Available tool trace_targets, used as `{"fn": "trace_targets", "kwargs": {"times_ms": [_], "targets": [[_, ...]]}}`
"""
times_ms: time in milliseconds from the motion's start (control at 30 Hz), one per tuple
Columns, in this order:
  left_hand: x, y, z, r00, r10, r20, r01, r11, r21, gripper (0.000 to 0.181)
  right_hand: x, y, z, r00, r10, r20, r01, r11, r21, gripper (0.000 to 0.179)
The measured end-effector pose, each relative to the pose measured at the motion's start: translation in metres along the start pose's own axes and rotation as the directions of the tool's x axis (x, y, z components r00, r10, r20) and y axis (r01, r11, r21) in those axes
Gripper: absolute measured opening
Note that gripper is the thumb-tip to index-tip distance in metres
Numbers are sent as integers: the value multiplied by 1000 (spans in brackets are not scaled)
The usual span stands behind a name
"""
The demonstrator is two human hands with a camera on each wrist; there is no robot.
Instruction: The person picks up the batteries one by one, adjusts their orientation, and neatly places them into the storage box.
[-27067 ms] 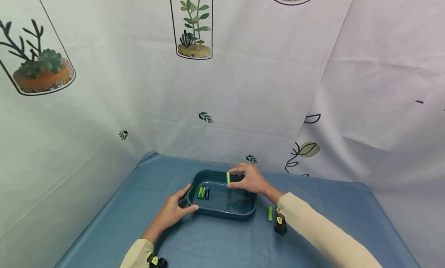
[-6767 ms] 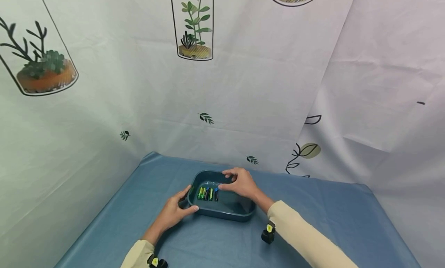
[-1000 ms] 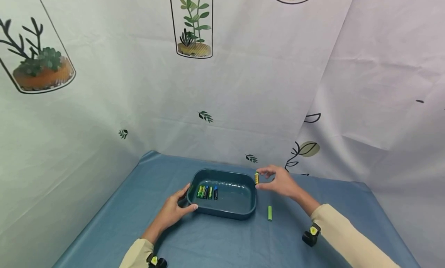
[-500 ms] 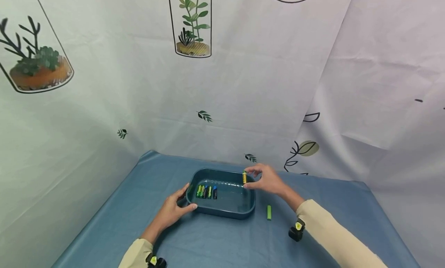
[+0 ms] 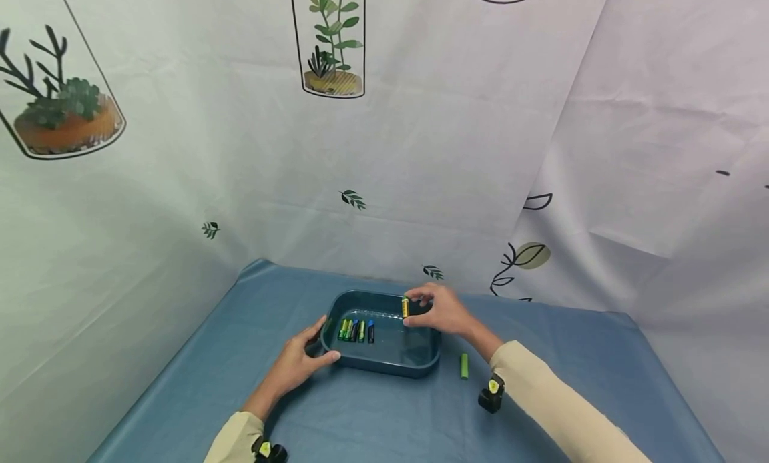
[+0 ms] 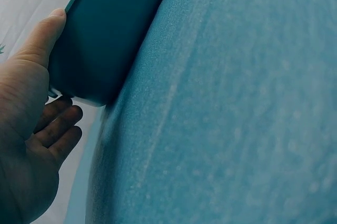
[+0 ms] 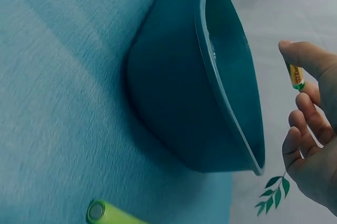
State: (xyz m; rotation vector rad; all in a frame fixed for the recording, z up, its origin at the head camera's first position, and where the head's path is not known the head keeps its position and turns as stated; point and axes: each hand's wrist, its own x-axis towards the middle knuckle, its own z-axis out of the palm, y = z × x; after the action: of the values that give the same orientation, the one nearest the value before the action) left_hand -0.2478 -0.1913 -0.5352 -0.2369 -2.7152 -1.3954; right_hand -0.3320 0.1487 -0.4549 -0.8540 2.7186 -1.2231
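Note:
My right hand (image 5: 443, 311) pinches a yellow battery (image 5: 405, 307) with a green end upright between thumb and fingertips, above the right half of a dark teal dish (image 5: 384, 367). In the right wrist view the battery (image 7: 296, 75) hangs clear of the dish's rim. Several batteries (image 5: 356, 330), green-yellow and black-blue, lie side by side in a row on the left of the dish floor. My left hand (image 5: 296, 364) holds the dish's left end, its thumb (image 6: 47, 37) on the near rim; part of its fingers is hidden behind the dish.
A light green battery (image 5: 464, 366) lies on the blue cloth (image 5: 372, 423) just right of the dish. White patterned curtain (image 5: 420, 149) hangs behind the table and at its sides. Black cameras are strapped to both wrists.
Over the last second my right hand has carried the yellow battery left, from beside the dish to above it. Compared with 27 seconds ago, more batteries lie in the row. My left hand stays put.

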Motion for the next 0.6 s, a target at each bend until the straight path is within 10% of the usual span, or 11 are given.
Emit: {"fn": "trace_targets", "kwargs": {"times_ms": [600], "targets": [[1, 0, 0, 1000, 6, 7, -6, 1000, -6, 91, 12, 1, 33, 998, 60, -14, -59, 996, 64, 51]]}}
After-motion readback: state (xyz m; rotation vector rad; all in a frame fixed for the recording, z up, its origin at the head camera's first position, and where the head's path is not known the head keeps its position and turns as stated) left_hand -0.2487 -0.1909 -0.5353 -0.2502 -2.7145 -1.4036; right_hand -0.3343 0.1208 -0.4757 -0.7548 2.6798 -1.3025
